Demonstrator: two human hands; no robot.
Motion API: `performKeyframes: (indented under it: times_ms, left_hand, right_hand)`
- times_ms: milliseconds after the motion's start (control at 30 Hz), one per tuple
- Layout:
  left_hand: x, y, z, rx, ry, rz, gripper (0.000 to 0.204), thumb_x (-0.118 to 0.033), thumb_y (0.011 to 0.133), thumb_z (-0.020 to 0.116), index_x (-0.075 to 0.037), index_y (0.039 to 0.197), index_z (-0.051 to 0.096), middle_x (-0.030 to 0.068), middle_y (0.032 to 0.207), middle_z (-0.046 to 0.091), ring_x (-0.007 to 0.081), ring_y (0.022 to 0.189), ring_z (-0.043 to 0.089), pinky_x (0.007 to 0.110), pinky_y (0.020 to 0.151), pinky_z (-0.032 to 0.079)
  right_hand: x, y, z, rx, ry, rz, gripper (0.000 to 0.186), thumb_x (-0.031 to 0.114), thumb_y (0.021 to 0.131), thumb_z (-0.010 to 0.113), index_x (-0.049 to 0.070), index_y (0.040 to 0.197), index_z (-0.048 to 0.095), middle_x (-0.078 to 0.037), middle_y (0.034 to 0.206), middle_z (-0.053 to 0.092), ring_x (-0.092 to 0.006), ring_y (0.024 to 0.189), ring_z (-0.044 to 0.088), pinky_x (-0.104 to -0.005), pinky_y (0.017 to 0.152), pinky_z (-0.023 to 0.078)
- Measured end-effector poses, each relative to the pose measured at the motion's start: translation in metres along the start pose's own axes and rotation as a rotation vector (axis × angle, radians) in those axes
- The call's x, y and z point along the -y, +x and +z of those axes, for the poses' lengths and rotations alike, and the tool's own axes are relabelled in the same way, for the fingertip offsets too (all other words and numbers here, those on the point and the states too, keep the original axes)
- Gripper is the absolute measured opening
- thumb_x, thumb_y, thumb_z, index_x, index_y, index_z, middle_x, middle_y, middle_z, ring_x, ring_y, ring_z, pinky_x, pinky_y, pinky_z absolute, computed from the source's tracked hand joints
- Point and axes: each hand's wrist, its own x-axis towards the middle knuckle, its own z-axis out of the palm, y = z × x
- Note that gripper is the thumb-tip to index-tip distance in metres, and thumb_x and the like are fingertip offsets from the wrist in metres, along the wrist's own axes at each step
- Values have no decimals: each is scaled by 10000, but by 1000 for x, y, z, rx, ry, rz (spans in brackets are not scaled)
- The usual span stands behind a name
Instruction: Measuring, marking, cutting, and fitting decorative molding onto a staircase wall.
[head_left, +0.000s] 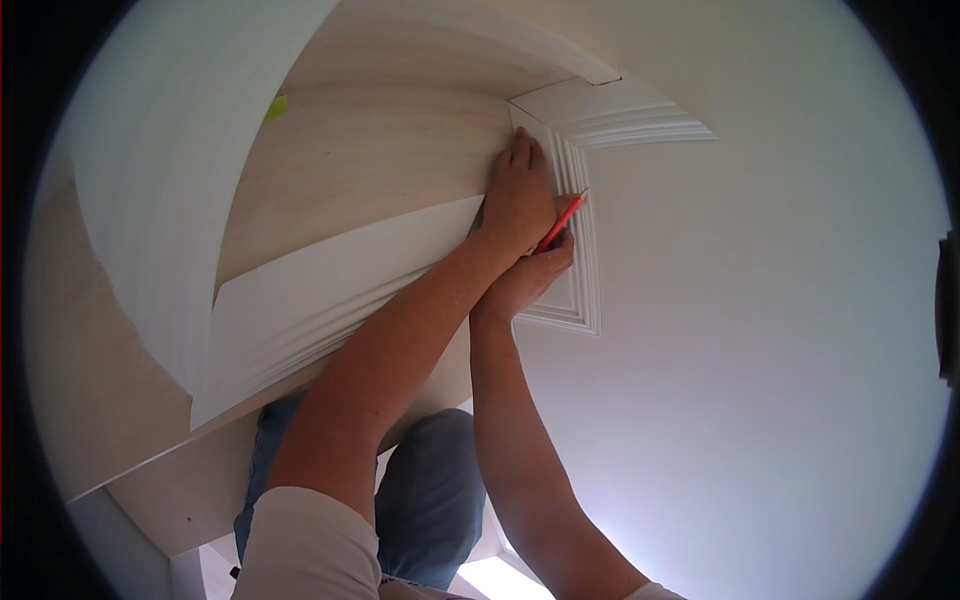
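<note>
A short white moulding piece [560, 290] with a stepped profile lies against the white wall. My left hand [520, 195] rests on its upper part, fingers stretched out and lying flat. Just below, and partly behind my left wrist, my right hand [530, 275] is closed round a red pencil [562, 221]. The pencil's sharpened tip is at the ridged edge of the moulding, beside the wall. The thumb side of my left hand is partly hidden near the pencil.
Another white moulding length [310, 285] runs along the left over a pale wood board [370, 150]. A further moulding strip [640, 125] meets the wall at the top. The wall [740, 300] fills the right. A yellow-green tag [276, 107] sits at upper left. My jeans [435, 490] show below.
</note>
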Motion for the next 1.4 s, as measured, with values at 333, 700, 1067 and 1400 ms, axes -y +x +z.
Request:
performKeyframes:
  times_ms: [333,700,1067,1400]
  left_hand:
    - [-15,9,-5,35,-106,-46,966,-420,792,817,139,1442,372,344,1515,366,460,1390,400,463,1166,353]
    - [-12,2,-7,35,-106,-68,1027,-494,803,782,48,1531,300,341,1543,321,458,1417,367,458,1177,337]
    - [-8,0,-8,46,-50,-58,989,-516,836,745,-43,1571,283,346,1559,297,453,1414,374,455,1173,343]
    - [-6,2,-4,78,14,-37,1029,-577,847,700,-27,1582,237,346,1567,284,443,1437,348,449,1190,315]
  right_hand:
    - [-4,32,-25,-16,112,-83,446,64,933,648,-10,1352,513,-191,1275,535,-338,1128,563,-420,929,478]
    - [128,182,-108,133,-888,-927,363,91,879,726,98,1233,646,-61,1196,650,-281,956,707,-380,737,593]
    - [138,219,-96,259,-1043,-1021,220,92,871,693,158,1078,724,42,1104,669,-248,843,690,-388,645,556]
    - [133,219,-94,245,-927,-1027,181,73,864,694,123,1035,729,34,1051,678,-245,840,686,-376,670,550]
